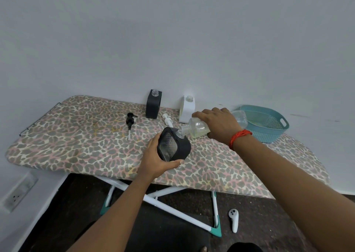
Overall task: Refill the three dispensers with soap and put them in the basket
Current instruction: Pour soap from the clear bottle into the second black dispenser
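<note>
Left hand [153,160] grips black dispenser [173,146], tilted, above worktop [76,136] front edge. Right hand [217,124] wraps soap bottle [199,127], tipped near-horizontal, spout at dispenser neck. Basket [264,124] far right.

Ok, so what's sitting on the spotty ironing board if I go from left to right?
black pump → black dispenser by the wall → white pump → white dispenser → blue basket. The held black dispenser and soap bottle overlap these, so they are left out.
</note>
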